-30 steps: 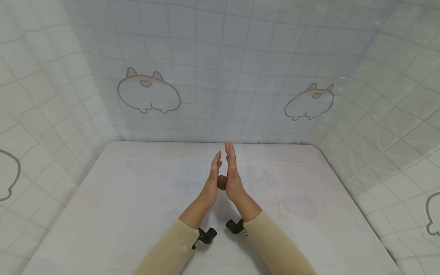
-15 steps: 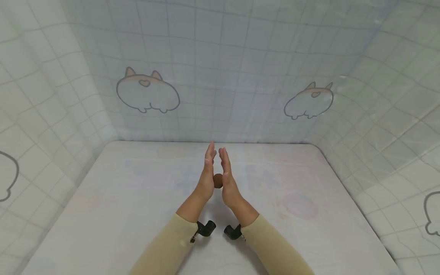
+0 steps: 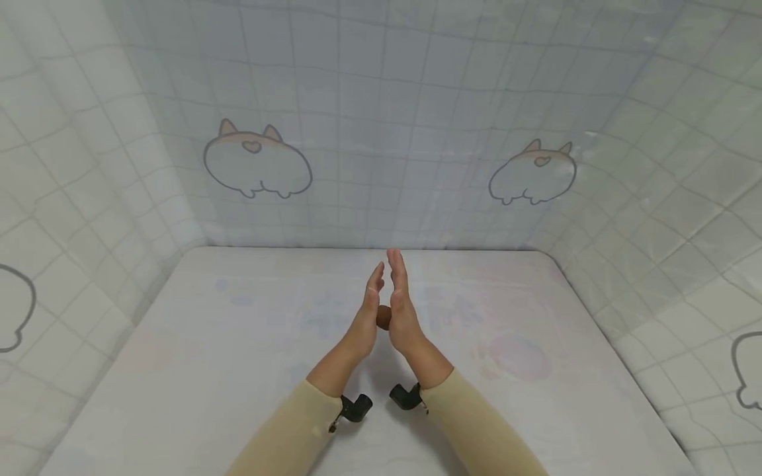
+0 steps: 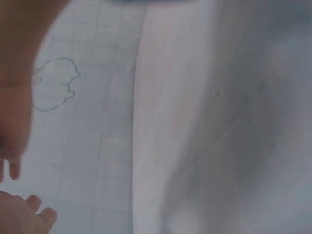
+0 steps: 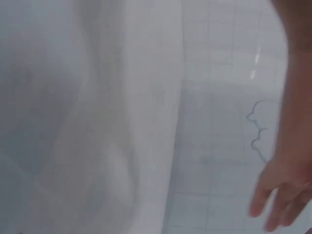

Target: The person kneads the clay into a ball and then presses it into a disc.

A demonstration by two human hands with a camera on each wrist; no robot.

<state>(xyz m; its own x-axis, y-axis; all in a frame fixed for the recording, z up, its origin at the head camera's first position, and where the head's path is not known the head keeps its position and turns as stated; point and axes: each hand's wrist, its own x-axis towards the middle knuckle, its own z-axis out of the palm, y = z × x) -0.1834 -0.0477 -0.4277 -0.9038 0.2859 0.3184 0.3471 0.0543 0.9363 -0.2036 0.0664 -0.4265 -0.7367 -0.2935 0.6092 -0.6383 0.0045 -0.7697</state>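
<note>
A small round brown ball (image 3: pixel 383 317) sits between two upright palms in the head view, above the middle of the table. My left hand (image 3: pixel 362 322) presses on it from the left with fingers straight and pointing forward. From the other side my right hand (image 3: pixel 406 318) presses with straight fingers, its tips reaching farther forward than the left ones. Part of the ball is covered by the palms. In the right wrist view, a hand (image 5: pixel 287 190) shows at the lower right edge. Neither wrist view shows the ball.
A white table (image 3: pixel 238 357) with faint coloured patches lies under the hands. Around it hangs a pale grid-patterned curtain (image 3: pixel 381 132) with animal drawings. Black wrist cameras (image 3: pixel 357 408) stick out at both beige sleeves (image 3: pixel 294 430).
The palms rub back and forth against the ball. Half a second ago the left fingertips were farther forward; now the right ones are. The ball has shifted slightly right.
</note>
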